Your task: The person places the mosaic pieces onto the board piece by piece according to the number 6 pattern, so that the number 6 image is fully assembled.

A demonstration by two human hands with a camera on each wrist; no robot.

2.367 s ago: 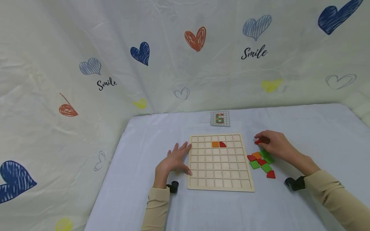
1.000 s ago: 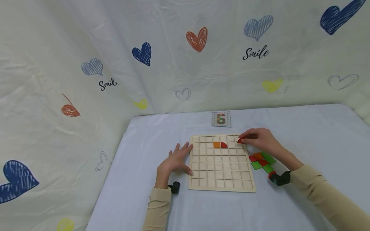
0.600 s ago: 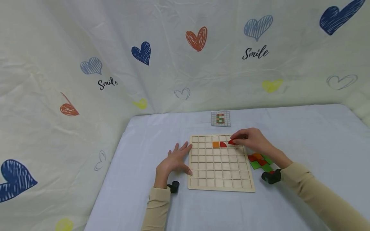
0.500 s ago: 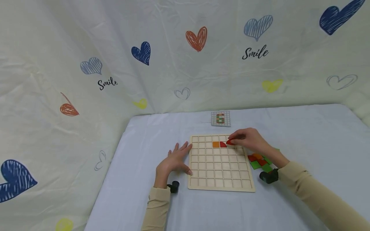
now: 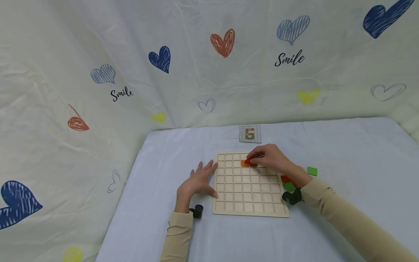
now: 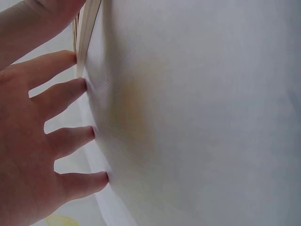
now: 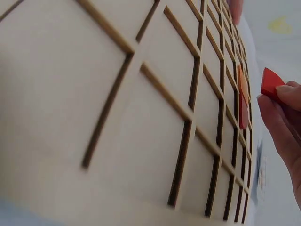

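A wooden grid board [image 5: 243,189] lies on the white cloth. In its upper rows sit an orange square tile [image 5: 243,163] and, beside it, a red quarter-round tile [image 7: 243,113]. My right hand [image 5: 270,157] pinches another red tile [image 7: 271,82] between thumb and fingertips, above those two tiles and partly covering them in the head view. On the board's left side, my left hand [image 5: 198,182] is spread, with thumb and index fingertip at the edge. Its other fingertips [image 6: 89,133] touch the cloth in the left wrist view.
Loose tiles lie right of the board, partly under my right forearm: a green tile [image 5: 312,171], another green tile [image 5: 289,186] and some red ones. Behind the board lies a small card [image 5: 250,134] with a coloured grid pattern. A heart-printed cloth [image 5: 183,72] hangs at the back.
My right hand has carried the red tile leftward from beside the loose tiles, over the board, to the orange and red tiles. My left hand has stayed at the board's edge.
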